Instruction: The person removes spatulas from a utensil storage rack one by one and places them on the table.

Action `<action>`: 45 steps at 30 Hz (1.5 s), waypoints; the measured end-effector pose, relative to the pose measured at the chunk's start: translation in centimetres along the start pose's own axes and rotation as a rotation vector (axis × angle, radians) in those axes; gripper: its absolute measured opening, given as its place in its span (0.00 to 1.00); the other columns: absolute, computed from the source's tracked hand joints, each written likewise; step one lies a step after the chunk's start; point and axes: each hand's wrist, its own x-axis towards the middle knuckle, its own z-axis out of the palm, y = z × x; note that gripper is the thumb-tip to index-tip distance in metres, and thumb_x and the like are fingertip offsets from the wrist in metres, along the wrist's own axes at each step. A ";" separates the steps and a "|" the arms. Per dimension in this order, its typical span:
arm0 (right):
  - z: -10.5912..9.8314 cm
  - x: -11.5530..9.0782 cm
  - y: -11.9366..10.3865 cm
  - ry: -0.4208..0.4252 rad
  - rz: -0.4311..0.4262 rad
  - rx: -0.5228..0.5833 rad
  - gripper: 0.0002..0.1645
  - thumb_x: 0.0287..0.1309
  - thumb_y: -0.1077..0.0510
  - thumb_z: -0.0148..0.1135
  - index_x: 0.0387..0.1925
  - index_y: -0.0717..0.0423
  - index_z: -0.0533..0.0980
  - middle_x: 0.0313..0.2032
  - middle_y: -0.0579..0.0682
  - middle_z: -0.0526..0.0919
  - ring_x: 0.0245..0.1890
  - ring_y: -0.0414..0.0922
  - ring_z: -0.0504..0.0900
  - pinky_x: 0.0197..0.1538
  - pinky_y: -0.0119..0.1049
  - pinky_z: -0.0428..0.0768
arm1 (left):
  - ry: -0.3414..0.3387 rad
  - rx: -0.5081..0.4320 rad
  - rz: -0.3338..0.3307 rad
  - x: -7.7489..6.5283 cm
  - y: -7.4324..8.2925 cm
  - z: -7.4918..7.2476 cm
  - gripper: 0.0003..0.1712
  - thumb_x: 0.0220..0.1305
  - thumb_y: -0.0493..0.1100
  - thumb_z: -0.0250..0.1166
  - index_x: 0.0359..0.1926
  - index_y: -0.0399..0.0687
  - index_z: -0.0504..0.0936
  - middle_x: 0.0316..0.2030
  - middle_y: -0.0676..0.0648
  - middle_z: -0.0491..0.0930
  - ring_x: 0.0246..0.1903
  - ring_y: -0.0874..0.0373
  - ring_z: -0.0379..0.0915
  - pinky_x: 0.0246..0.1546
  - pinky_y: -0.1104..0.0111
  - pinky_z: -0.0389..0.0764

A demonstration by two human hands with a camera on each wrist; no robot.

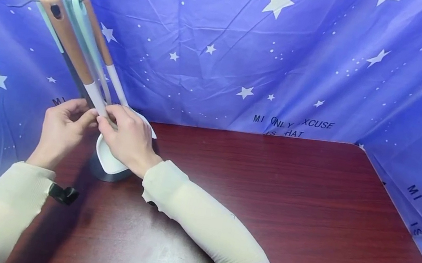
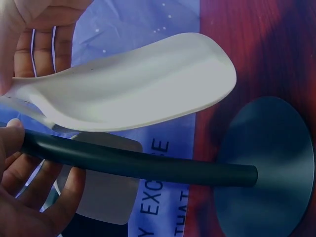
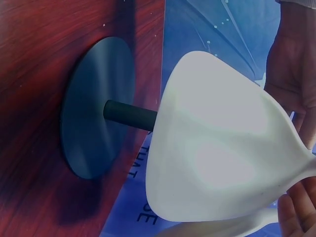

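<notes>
A dark utensil stand [image 1: 110, 174] with a round base rises at the left of the table. From its top hooks hangs a white turner [image 3: 217, 138] with a wooden handle. My left hand [image 1: 64, 126] holds the stand's dark post [image 2: 148, 165], its thumb on the near side and the fingers behind. My right hand [image 1: 129, 137] pinches the turner's neck just above its head; in the right wrist view its fingers [image 3: 296, 210] show beside that neck. The turner's head hangs above the base, in front of the post.
Other utensils hang on the stand, including one with a wooden handle [image 1: 94, 30] and several light-green handles [image 1: 81, 21]. A pale flat utensil head [image 2: 103, 190] hangs behind the post. Blue star-printed cloth [image 1: 212, 21] surrounds the dark red table [image 1: 287, 199].
</notes>
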 end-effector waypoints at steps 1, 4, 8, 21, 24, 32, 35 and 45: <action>-0.1 -0.1 0.1 0.006 -0.003 0.007 0.12 0.57 0.51 0.64 0.42 0.49 0.81 0.37 0.38 0.83 0.39 0.36 0.80 0.42 0.24 0.76 | 0.002 0.003 0.002 -0.1 0.1 0.1 0.17 0.63 0.37 0.63 0.49 0.28 0.78 0.29 0.64 0.77 0.25 0.76 0.78 0.30 0.84 0.78; -0.5 -0.2 0.3 0.013 -0.005 0.015 0.12 0.56 0.51 0.64 0.42 0.49 0.81 0.36 0.38 0.83 0.38 0.36 0.80 0.41 0.24 0.76 | 0.008 0.002 0.017 -0.2 0.3 0.4 0.16 0.62 0.36 0.63 0.49 0.29 0.79 0.30 0.59 0.80 0.25 0.75 0.78 0.31 0.85 0.77; -0.9 -0.6 0.6 0.026 -0.002 0.030 0.12 0.56 0.51 0.65 0.42 0.49 0.81 0.36 0.39 0.83 0.37 0.37 0.80 0.40 0.24 0.77 | 0.005 -0.014 0.039 -0.5 0.6 0.9 0.15 0.62 0.35 0.63 0.48 0.29 0.79 0.33 0.51 0.83 0.26 0.74 0.78 0.32 0.84 0.78; -2.2 -1.6 1.5 0.058 0.028 0.067 0.14 0.55 0.52 0.65 0.43 0.51 0.81 0.36 0.40 0.84 0.37 0.37 0.81 0.39 0.25 0.78 | 0.052 -0.059 0.072 -1.2 1.5 2.9 0.13 0.61 0.35 0.65 0.45 0.31 0.81 0.31 0.52 0.82 0.28 0.74 0.77 0.32 0.83 0.78; -2.6 -1.9 1.6 0.060 0.039 0.082 0.14 0.56 0.52 0.64 0.43 0.51 0.81 0.36 0.41 0.84 0.37 0.36 0.81 0.38 0.25 0.78 | 0.068 -0.083 0.072 -1.4 1.7 3.4 0.12 0.61 0.36 0.65 0.44 0.32 0.81 0.29 0.57 0.82 0.28 0.73 0.77 0.32 0.83 0.77; -3.5 -2.5 2.2 0.084 0.054 0.120 0.12 0.56 0.53 0.64 0.42 0.51 0.81 0.35 0.41 0.83 0.36 0.34 0.81 0.37 0.25 0.77 | 0.100 -0.096 0.100 -1.8 2.1 4.6 0.12 0.59 0.36 0.67 0.43 0.33 0.82 0.26 0.68 0.77 0.27 0.73 0.75 0.30 0.83 0.75; -3.8 -2.7 2.4 0.105 0.042 0.124 0.12 0.55 0.54 0.65 0.41 0.51 0.80 0.34 0.41 0.83 0.36 0.35 0.81 0.37 0.25 0.77 | 0.110 -0.093 0.113 -1.9 2.3 4.9 0.11 0.58 0.36 0.68 0.42 0.34 0.83 0.26 0.69 0.77 0.27 0.73 0.75 0.29 0.83 0.74; -4.8 -3.4 3.2 0.139 0.008 0.141 0.12 0.53 0.57 0.65 0.41 0.53 0.81 0.32 0.42 0.82 0.33 0.35 0.80 0.36 0.22 0.75 | 0.111 -0.118 0.141 -2.6 3.8 5.7 0.11 0.57 0.31 0.67 0.42 0.32 0.83 0.26 0.67 0.78 0.25 0.73 0.74 0.28 0.82 0.74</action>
